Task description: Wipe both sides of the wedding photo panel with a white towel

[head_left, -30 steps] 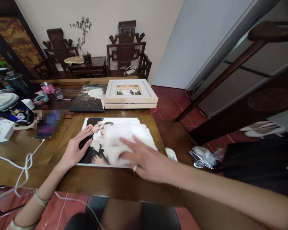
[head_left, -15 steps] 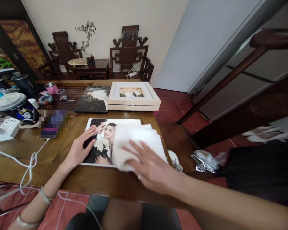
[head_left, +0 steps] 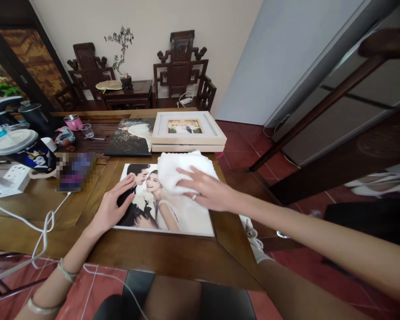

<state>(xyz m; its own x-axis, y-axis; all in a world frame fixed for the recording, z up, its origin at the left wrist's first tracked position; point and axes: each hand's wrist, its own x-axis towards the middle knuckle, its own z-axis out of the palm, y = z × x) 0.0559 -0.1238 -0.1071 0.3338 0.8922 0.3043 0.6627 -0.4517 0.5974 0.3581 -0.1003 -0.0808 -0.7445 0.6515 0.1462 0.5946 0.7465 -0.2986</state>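
— White cloth [head_left: 183, 170] lies under the right hand [head_left: 209, 192], whose fingers are spread flat on it, pressing rather than gripping, at the far right corner of the photo panel [head_left: 163, 202].

— And the left hand [head_left: 111, 206]?

— Open as well, fingers together and laid flat on the panel's left edge, fingertips reaching onto the dark suit in the picture. It looks to be steadying the print against the wooden table [head_left: 160, 255].

— So which step is this?

— Wiping the glossy face, I'd judge, with the cloth working the upper part. Below the right hand's wrist, the nearer half of the print lies uncovered. A next stroke would call for even, light pressure across the surface while the left hand keeps the panel from sliding.

— What sits beyond the hands?

— Just past the cloth is a cream framed picture [head_left: 188, 131] on a box, and beside it, beyond the left hand's fingertips, a dark photo print [head_left: 130, 138]. Off to the left of the left hand are a blurred-out patch, a white cable [head_left: 43, 231] and a dark cup with a cartoon figure [head_left: 36, 158].

— Any writing or brands?

— None that I can read; neither the prints nor the cup show any legible lettering.
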